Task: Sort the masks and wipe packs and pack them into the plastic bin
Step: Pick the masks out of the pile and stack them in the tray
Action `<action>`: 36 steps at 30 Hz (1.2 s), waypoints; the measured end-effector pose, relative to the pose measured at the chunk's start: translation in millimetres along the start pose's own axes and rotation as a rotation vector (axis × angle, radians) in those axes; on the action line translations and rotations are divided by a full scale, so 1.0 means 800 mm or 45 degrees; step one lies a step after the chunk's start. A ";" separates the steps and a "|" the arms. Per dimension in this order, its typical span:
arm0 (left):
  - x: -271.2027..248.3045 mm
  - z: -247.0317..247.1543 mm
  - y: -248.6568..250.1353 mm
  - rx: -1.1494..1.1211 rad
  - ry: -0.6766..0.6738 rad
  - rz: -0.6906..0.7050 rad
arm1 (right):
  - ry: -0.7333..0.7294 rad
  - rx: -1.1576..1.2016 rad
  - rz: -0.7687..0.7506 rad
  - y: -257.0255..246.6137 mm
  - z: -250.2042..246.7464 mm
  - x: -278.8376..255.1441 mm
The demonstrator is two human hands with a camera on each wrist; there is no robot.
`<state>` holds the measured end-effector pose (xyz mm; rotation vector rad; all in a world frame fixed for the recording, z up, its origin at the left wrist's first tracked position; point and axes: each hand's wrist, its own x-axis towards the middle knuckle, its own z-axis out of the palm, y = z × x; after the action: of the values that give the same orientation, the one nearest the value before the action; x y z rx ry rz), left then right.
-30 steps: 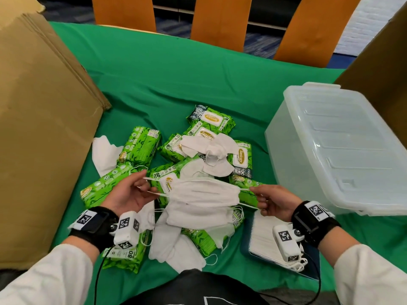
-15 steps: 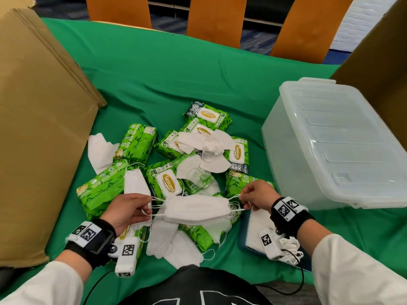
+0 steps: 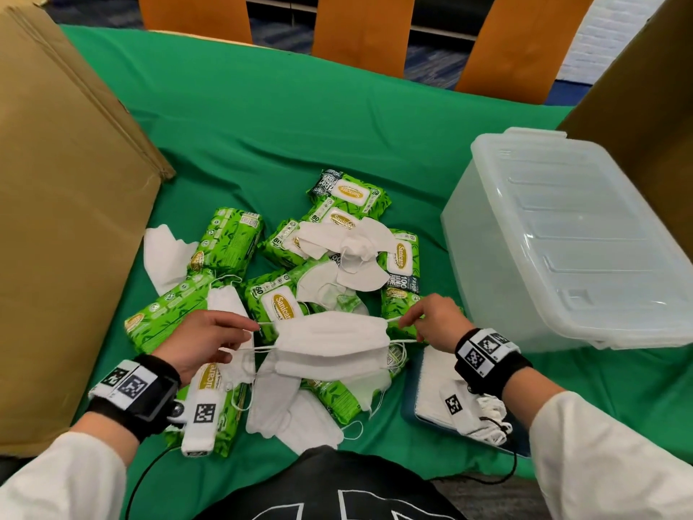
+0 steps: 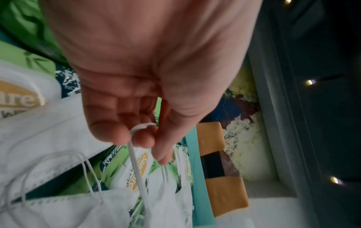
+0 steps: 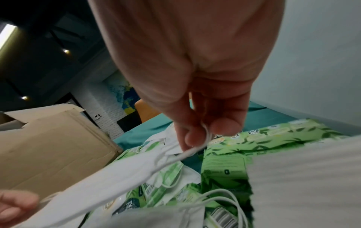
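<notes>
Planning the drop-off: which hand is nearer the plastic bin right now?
Right. The right hand pinches the mask ear loop just beside the plastic bin's near corner; the left hand pinches the other loop, across the pile.

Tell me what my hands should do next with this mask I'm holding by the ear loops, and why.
Probably carry the mask right and lay it on the white stack by your right hand. Left hand and right each pinch a loop, stretching it flat above the pile, and the plastic bin is lidded.
</notes>
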<state>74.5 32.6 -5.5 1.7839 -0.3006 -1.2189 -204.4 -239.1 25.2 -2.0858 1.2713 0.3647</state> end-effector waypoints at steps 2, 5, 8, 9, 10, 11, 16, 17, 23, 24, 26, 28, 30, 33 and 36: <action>0.002 0.005 0.000 0.075 0.034 0.001 | -0.095 -0.008 -0.002 0.000 0.006 0.002; 0.004 0.011 -0.010 0.077 0.060 -0.040 | -0.231 0.008 0.044 0.003 0.020 0.001; 0.002 0.015 -0.023 0.041 0.061 -0.082 | -0.232 -0.017 0.089 0.006 0.033 0.002; 0.000 0.016 -0.027 0.030 0.060 -0.092 | -0.210 -0.025 0.096 0.006 0.036 0.003; -0.001 0.018 -0.032 0.025 0.057 -0.103 | -0.191 -0.046 0.096 0.007 0.039 0.005; -0.001 0.020 -0.036 0.024 0.055 -0.113 | -0.184 -0.085 0.092 0.006 0.041 0.006; -0.002 0.025 -0.046 0.028 0.060 -0.125 | -0.165 -0.332 0.092 0.000 0.050 0.011; -0.001 0.024 -0.047 0.033 0.063 -0.120 | -0.158 -0.344 0.091 -0.002 0.051 0.012; 0.005 0.022 -0.047 0.194 0.099 -0.085 | -0.146 -0.341 0.099 -0.004 0.056 0.019; 0.006 0.023 -0.046 0.239 0.108 -0.086 | -0.143 -0.332 0.104 -0.004 0.056 0.020; 0.006 0.022 -0.045 0.290 0.121 -0.105 | -0.141 -0.299 0.120 -0.005 0.054 0.021; 0.007 0.019 -0.044 0.315 0.151 -0.120 | -0.152 -0.291 0.122 -0.004 0.052 0.024; 0.007 0.016 -0.043 0.376 0.199 -0.117 | -0.168 -0.312 0.121 -0.003 0.052 0.025; 0.006 0.016 -0.040 0.502 0.236 -0.090 | -0.164 -0.374 0.117 -0.004 0.054 0.024; 0.006 0.016 -0.039 0.662 0.201 -0.041 | -0.125 -0.522 0.071 -0.007 0.060 0.022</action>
<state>57.3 39.6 -34.2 2.3230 -0.5343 -1.0751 -186.3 -217.8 -18.2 -2.3350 1.2799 0.7999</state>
